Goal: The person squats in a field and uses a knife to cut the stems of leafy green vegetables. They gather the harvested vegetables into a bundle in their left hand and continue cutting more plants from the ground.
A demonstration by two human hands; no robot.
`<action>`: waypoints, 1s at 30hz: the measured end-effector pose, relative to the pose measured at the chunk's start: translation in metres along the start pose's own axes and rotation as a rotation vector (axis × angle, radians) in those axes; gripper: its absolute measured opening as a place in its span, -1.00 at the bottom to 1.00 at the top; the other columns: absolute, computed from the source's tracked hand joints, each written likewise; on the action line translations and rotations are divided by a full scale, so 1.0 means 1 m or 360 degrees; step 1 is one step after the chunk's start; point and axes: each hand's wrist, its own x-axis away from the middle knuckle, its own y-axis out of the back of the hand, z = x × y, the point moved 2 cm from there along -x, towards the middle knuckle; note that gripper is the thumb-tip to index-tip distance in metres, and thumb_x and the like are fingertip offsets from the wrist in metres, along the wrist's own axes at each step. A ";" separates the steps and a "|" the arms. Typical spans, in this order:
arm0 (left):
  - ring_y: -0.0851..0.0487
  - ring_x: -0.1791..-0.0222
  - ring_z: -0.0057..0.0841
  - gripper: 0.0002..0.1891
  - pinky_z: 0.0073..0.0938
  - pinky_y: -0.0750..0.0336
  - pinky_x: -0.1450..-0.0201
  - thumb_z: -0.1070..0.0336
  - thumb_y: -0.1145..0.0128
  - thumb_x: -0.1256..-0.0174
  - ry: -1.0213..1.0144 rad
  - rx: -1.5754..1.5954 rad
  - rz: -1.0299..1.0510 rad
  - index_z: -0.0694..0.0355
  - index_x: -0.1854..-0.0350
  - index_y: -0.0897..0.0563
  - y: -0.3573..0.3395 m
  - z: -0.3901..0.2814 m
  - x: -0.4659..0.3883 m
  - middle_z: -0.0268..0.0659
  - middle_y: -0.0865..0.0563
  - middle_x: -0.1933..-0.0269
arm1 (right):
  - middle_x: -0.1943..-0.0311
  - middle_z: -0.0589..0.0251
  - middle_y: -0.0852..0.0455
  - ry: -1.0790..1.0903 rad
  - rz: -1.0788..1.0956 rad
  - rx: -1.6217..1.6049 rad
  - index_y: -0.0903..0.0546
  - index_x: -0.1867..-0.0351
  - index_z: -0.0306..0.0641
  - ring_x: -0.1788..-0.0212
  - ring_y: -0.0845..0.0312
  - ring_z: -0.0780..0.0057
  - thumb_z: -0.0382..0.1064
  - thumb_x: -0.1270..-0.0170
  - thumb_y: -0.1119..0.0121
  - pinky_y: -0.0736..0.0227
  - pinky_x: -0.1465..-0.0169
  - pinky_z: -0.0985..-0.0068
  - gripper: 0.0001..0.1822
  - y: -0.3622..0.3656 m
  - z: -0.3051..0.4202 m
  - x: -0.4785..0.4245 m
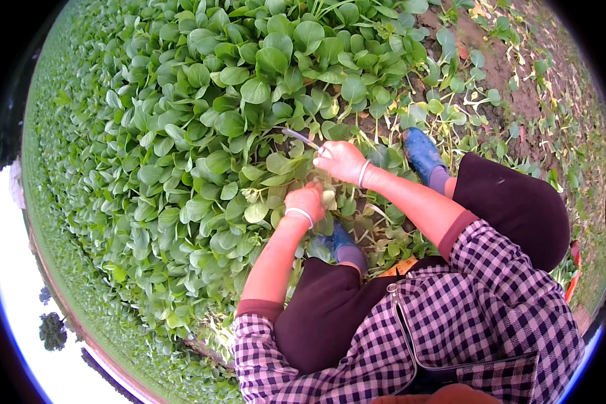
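Observation:
My right hand (341,160), a pale band at its wrist, is closed round the handle of a slim, slightly curved blade (300,136), a sickle or harvest knife. The blade points up and left, in among broad-leaved greens (280,164) that look like bok choy. Closer to my body, my left hand (305,202) has its fingers curled, and pale leaves (328,198) stick out beside them. Blur and foliage hide its fingertips and the stems there. A white band circles this wrist too.
Dense rows of greens (146,166) spread ahead and to the left. Muddy soil (527,96) with cut leaves lies to the right. My blue shoes (421,151) stand among scattered leaves. An orange printed item (399,267) lies between my legs.

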 end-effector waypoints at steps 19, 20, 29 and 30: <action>-0.68 -0.03 -0.10 -0.37 -0.17 -0.58 -0.07 0.09 -0.41 -0.03 0.0399 0.0191 -0.0272 0.16 -0.20 -0.55 0.019 0.030 -0.002 -0.04 -0.28 -0.45 | 0.07 -0.12 -0.72 -0.0706 0.0444 0.0483 -0.70 0.12 -0.34 -0.03 -0.64 -0.01 -0.02 -0.26 -0.18 -0.50 -0.13 0.24 -0.60 -0.016 -0.051 0.018; -0.68 -0.05 -0.11 -0.37 -0.17 -0.58 -0.08 0.08 -0.41 -0.03 0.0427 0.0216 -0.0245 0.16 -0.20 -0.55 0.013 0.035 0.001 -0.04 -0.28 -0.44 | 0.06 -0.12 -0.71 -0.0714 0.0425 0.0426 -0.70 0.13 -0.33 -0.03 -0.64 -0.02 -0.02 -0.27 -0.18 -0.50 -0.13 0.24 -0.61 -0.018 -0.047 0.016; -0.63 -0.11 -0.10 -0.35 -0.18 -0.55 -0.13 0.10 -0.43 -0.03 0.0369 0.0330 -0.0241 0.28 -0.18 -0.56 0.003 0.037 0.005 -0.09 -0.28 -0.44 | 0.18 -0.21 -0.71 -0.0476 0.0399 0.0424 -0.68 0.19 -0.41 0.04 -0.64 -0.13 -0.07 -0.25 -0.17 -0.52 -0.08 0.19 -0.63 -0.027 -0.058 -0.004; -0.63 -0.11 -0.10 -0.36 -0.17 -0.54 -0.13 0.11 -0.43 -0.03 0.0375 0.0346 -0.0241 0.29 -0.18 -0.56 0.002 0.039 0.007 -0.09 -0.29 -0.44 | 0.18 -0.23 -0.71 -0.0462 0.0420 0.0417 -0.68 0.19 -0.42 0.04 -0.63 -0.14 -0.08 -0.25 -0.17 -0.53 -0.08 0.19 -0.63 -0.027 -0.055 -0.004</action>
